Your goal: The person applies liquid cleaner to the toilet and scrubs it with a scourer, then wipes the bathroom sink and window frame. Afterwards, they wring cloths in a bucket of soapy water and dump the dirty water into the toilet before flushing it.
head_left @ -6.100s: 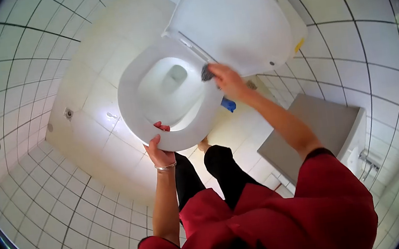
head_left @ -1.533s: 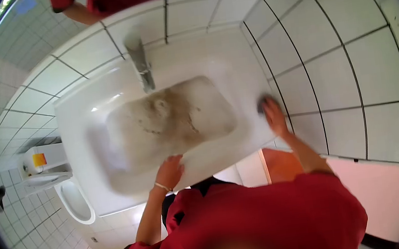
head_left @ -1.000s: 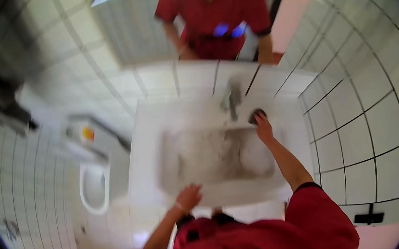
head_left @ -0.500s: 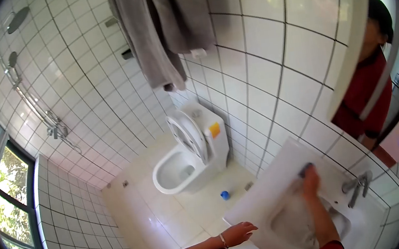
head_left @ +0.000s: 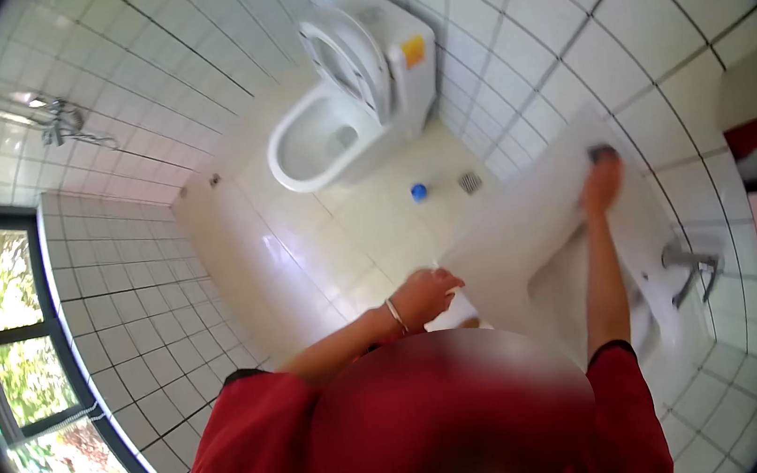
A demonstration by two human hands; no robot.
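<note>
My right hand [head_left: 603, 184] is closed on a dark scrubbing pad [head_left: 602, 153], which touches the far rim of the white sink [head_left: 510, 230] near the tiled wall. The sink's basin lies below that arm, with a metal faucet [head_left: 691, 259] to its right. Over the sink's left edge, my left hand [head_left: 428, 296] has its fingers curled, a bracelet at the wrist. Whether anything is in those fingers is too small to tell.
A white toilet [head_left: 306, 181] with raised lid and seat stands beyond the sink. On the floor are a small blue object [head_left: 419, 193] and a drain grate [head_left: 469, 182]. Shower fittings [head_left: 60, 122] are on the left wall, above a window [head_left: 20, 318].
The view has tilted downward since half a second ago. My right hand has moved with the pad along the sink rim toward the wall. Earlier the toilet was scrubbed; now the sink is in front.
</note>
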